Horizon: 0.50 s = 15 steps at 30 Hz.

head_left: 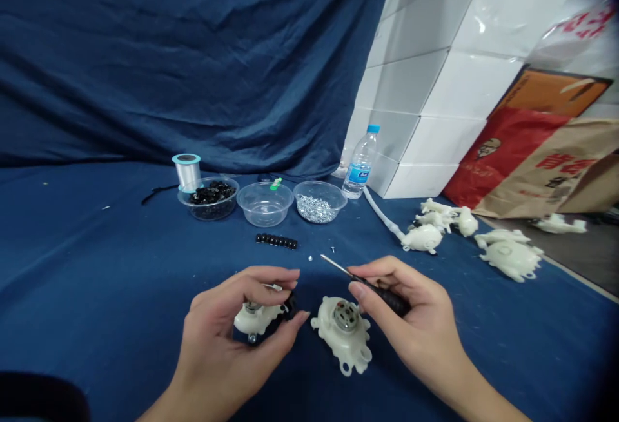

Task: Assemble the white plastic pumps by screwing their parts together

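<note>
My left hand (232, 331) is closed around a white plastic toy part (255, 317) with a black piece at its right end. My right hand (411, 319) grips a small black-handled screwdriver (372, 286), whose metal tip points up and left. Between both hands, a white plastic housing (344, 335) with a small motor showing in it lies on the blue cloth, just under my right thumb. A row of small black beads (276, 241) lies beyond the hands.
Three clear bowls stand at the back: one with black parts (209, 197), one looking empty (265, 202), one with screws (319, 201). A spool (187, 170), a water bottle (360, 162), white toy bodies (507, 255), white boxes (425, 80) and paper bags (536, 164) sit around.
</note>
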### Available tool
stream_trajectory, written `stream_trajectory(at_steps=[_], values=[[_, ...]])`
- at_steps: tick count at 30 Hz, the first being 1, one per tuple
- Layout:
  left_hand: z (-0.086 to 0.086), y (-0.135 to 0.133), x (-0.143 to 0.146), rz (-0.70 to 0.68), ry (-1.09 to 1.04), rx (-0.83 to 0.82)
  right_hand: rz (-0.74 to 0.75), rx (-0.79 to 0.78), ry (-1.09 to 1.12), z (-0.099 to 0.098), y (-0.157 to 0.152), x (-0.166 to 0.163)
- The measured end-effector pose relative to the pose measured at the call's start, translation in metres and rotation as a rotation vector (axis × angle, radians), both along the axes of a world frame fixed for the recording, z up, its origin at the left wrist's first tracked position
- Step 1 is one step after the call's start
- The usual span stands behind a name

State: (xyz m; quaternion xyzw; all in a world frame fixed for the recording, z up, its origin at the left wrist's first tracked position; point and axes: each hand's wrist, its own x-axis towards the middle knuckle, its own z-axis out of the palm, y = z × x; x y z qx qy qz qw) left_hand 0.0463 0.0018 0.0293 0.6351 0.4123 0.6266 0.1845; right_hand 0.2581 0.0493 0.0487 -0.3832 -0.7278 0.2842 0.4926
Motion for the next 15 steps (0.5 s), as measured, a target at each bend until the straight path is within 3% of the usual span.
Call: stream_trajectory(at_steps=[5, 10, 15], values=[[0.000, 0.001, -0.001, -0.018, -0.011, -0.017, -0.029, -0.014, 0.011, 0.001, -0.001, -0.002], [0.006, 0.004, -0.004, -0.132, -0.002, 0.060, -0.010, 0.004, -0.007, 0.001, -0.003, -0.001], [0.010, 0.002, -0.002, -0.120, -0.045, 0.070, -0.010, 0.076, -0.084, -0.001, -0.013, 0.004]])
